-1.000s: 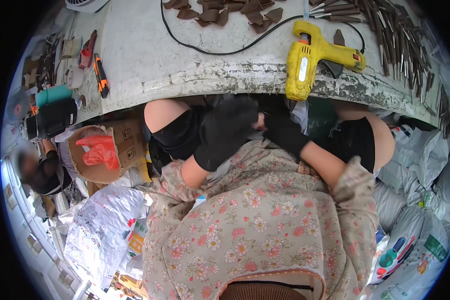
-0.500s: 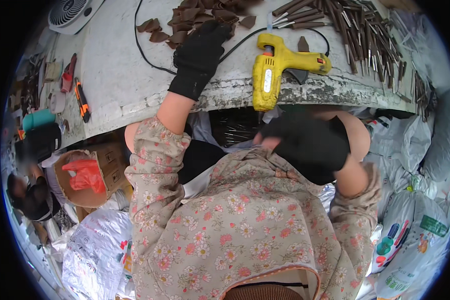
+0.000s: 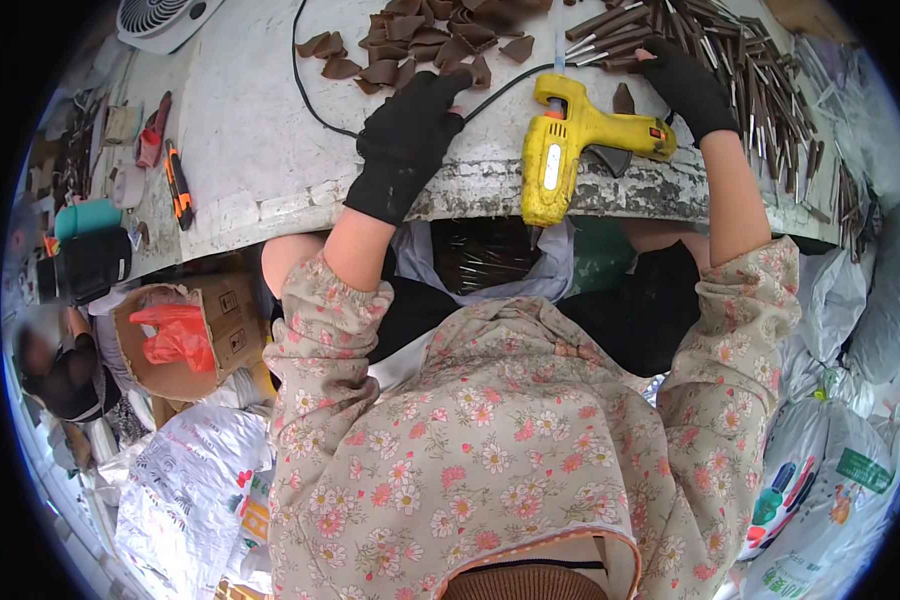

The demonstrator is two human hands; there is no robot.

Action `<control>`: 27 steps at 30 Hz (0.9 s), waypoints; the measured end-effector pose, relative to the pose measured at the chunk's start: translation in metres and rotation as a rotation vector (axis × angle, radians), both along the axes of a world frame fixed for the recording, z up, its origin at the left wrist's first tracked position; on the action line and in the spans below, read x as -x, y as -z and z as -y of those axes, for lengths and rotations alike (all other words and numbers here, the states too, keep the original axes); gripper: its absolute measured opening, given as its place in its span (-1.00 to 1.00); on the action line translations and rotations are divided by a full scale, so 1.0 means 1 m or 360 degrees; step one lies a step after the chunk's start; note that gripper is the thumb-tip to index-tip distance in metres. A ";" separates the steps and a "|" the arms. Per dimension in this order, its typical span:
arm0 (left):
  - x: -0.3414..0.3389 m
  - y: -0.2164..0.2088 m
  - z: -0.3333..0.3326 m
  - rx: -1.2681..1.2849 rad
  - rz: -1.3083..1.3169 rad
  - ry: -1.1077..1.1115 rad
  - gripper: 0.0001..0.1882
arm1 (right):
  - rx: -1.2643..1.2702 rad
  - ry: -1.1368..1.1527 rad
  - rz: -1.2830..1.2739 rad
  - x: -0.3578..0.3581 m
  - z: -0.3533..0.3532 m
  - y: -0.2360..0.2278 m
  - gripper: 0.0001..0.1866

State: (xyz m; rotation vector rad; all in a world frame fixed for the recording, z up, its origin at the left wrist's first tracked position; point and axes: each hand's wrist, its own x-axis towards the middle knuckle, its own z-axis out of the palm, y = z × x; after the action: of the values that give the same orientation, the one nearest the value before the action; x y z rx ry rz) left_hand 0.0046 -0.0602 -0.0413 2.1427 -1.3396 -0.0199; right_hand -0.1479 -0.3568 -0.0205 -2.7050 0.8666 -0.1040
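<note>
My left hand point(image 3: 410, 145), in a black glove with bare fingertips, rests at the near edge of a pile of curved brown pieces point(image 3: 425, 38). Its index finger reaches to one piece point(image 3: 480, 70), with the thumb apart below; the other fingers are curled out of sight. In a matching glove, my right hand point(image 3: 688, 92) is at the heap of thin brown sticks with pale metal ends point(image 3: 745, 75). Its fingertips close on the end of one brown stick point(image 3: 618, 63). Between the hands, a yellow glue gun point(image 3: 560, 150) hangs its nozzle over the table's front edge.
The glue gun's black cord point(image 3: 300, 70) loops across the worn white table point(image 3: 240, 120). An orange-black utility knife point(image 3: 178, 185) and a fan point(image 3: 160, 20) are at left. Below the table sits a lined bin of sticks point(image 3: 485, 260). A cardboard box point(image 3: 220, 335) stands left, near another person point(image 3: 60, 365).
My right hand has risen from my lap, past the glue gun, to the brown sticks. My left hand stays by the brown pieces, and the whole view has shifted slightly.
</note>
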 end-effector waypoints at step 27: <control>0.153 -0.008 -0.090 0.0674 -0.2232 -0.0440 -0.75 | -0.0698 0.0069 0.0570 0.084 -0.091 0.000 -0.46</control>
State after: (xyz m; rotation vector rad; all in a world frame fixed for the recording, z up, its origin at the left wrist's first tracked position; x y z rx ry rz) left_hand -0.1480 0.0296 -0.0337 1.3235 -0.1737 -0.8589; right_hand -0.2318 -0.2661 -0.0208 -2.1720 0.7369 -0.3515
